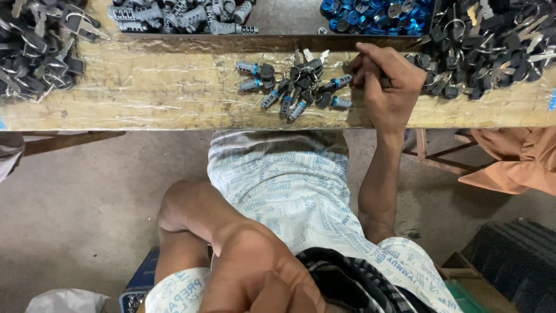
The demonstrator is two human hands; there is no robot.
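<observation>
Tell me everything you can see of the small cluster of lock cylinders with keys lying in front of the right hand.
The cluster of lock cylinders lies loose on the plastic-covered wooden bench. Each looks like a grey metal barrel with a blue band, joined to black-headed keys on wire rings. They fan out in different directions, some overlapping. The right hand rests at the cluster's right edge.

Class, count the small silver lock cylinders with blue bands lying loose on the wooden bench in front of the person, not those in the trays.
7, though keys may hide more. Two lie at the left, three fan out at the bottom, two sit near the right hand.
</observation>
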